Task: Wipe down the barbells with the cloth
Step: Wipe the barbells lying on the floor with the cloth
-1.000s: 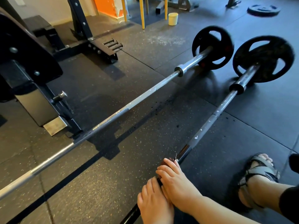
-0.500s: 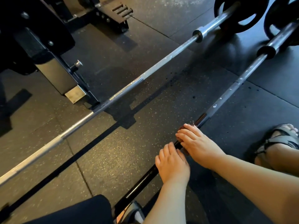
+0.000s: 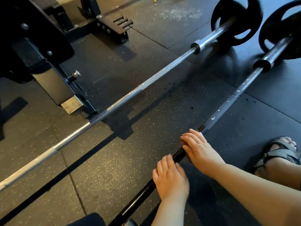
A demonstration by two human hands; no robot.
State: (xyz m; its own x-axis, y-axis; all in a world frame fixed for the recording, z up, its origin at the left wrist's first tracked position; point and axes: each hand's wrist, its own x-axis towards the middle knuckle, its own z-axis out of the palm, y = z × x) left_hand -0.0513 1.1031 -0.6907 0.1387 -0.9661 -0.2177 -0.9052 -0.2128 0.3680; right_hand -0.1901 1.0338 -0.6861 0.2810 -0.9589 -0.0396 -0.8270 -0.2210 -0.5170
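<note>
Black and shiny, the near bar (image 3: 178, 155) starts at the bottom middle of the frame and runs up to the upper right. It lies on the speckled rubber floor (image 3: 101, 176). The left hand (image 3: 171, 178) sits on top of it, low in the frame, with its fingers bent over the bar and holding it. Just past it, the right hand (image 3: 201, 150) holds the same bar, fingers curled over the top. A small dark bit pokes out by the fingertips, but I cannot tell if that is the cloth. At the right edge is a foot in a grey sandal (image 3: 280, 152). Farther up, the bar turns grey with little white marks and ends in a round black plate (image 3: 276, 26) in the upper right corner. The silver bar (image 3: 140, 88) lies beside it, well apart, going from the left edge up to its own black plate (image 3: 228, 18). A big black metal frame (image 3: 40, 51) stands in the upper left.
</note>
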